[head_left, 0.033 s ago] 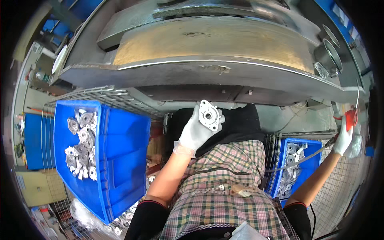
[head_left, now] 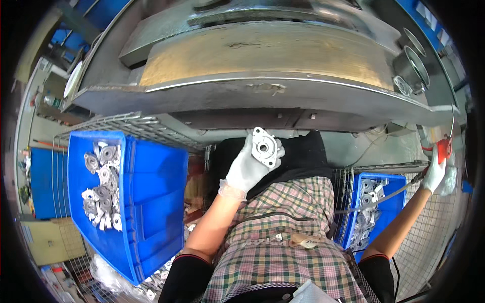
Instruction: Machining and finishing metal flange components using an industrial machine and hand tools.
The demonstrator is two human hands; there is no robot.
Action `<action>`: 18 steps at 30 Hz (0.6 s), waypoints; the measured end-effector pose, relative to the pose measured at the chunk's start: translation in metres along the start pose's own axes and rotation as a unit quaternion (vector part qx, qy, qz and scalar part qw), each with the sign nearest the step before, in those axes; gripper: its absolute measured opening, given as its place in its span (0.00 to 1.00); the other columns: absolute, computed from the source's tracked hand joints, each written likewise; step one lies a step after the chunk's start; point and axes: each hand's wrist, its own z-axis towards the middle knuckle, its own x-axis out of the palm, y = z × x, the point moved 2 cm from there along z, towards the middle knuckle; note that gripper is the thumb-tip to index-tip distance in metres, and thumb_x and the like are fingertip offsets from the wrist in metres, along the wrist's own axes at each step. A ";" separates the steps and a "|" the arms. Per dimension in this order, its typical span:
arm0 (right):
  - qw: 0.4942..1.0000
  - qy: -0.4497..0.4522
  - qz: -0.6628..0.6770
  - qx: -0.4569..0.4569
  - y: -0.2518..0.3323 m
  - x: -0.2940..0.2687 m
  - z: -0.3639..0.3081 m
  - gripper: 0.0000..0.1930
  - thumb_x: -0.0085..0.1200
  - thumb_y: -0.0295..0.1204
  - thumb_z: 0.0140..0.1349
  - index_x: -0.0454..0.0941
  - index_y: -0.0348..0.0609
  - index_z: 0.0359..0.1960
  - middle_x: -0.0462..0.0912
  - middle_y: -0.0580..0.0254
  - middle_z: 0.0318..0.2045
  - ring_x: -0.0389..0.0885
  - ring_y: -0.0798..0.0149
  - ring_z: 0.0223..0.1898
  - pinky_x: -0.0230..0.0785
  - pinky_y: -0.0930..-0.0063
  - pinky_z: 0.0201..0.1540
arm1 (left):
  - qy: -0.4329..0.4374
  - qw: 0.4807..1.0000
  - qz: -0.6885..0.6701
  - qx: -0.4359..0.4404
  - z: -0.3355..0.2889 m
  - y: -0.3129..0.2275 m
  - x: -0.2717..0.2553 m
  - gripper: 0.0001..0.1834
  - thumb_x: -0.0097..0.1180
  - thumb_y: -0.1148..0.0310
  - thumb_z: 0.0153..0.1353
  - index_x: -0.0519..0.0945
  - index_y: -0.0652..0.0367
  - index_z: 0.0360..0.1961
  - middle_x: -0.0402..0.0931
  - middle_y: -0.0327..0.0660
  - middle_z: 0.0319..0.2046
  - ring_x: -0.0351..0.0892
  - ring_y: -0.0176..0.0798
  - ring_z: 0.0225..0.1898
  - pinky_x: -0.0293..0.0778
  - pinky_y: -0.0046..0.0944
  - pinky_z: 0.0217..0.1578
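My left hand (head_left: 247, 167), in a white glove, is closed around a silver metal flange casting (head_left: 263, 148). The part has a round hole in its centre and a smaller hole at each end, and its face is turned up over my lap. Out at the far right, my gloved right hand (head_left: 433, 174) grips a red air blow gun (head_left: 444, 148). Its thin metal nozzle points up, away from the casting. A grey hose (head_left: 376, 203) runs from that hand back to the left, across a blue bin.
A large blue bin (head_left: 156, 202) with several similar castings (head_left: 105, 177) stands at my left. To the right, a smaller blue bin (head_left: 399, 183) holds more castings. Ahead is a metal workbench (head_left: 212, 96) with a metal cup (head_left: 411, 68) at its right end. Wire mesh (head_left: 136, 121) surrounds the bins.
The view has shifted very slightly against the bench and bins. Both hands keep the same grips and nearly the same places.
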 end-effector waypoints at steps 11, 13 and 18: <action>0.964 0.010 -0.175 -0.200 0.047 0.028 -0.127 0.16 0.60 0.31 0.59 0.83 0.41 0.48 0.85 0.51 0.48 0.82 0.52 0.50 0.71 0.62 0.55 | 0.020 0.974 0.212 -0.078 0.040 0.070 0.043 0.29 0.54 0.53 0.71 0.68 0.54 0.67 0.72 0.46 0.61 0.73 0.48 0.60 0.74 0.49 0.56; 0.927 0.253 -0.156 -0.231 0.080 0.071 -0.193 0.21 0.61 0.31 0.58 0.80 0.42 0.55 0.83 0.51 0.51 0.84 0.54 0.47 0.74 0.64 0.52 | 0.012 0.947 0.310 -0.080 0.047 0.093 0.045 0.29 0.53 0.52 0.71 0.68 0.58 0.67 0.74 0.43 0.57 0.76 0.42 0.57 0.74 0.44 0.55; 0.838 0.468 0.172 0.221 0.083 0.091 -0.266 0.26 0.57 0.45 0.65 0.73 0.41 0.58 0.84 0.50 0.45 0.84 0.57 0.42 0.75 0.63 0.47 | 0.034 0.850 0.491 -0.187 0.055 0.137 0.046 0.33 0.53 0.54 0.73 0.63 0.61 0.71 0.65 0.46 0.69 0.69 0.41 0.65 0.68 0.42 0.64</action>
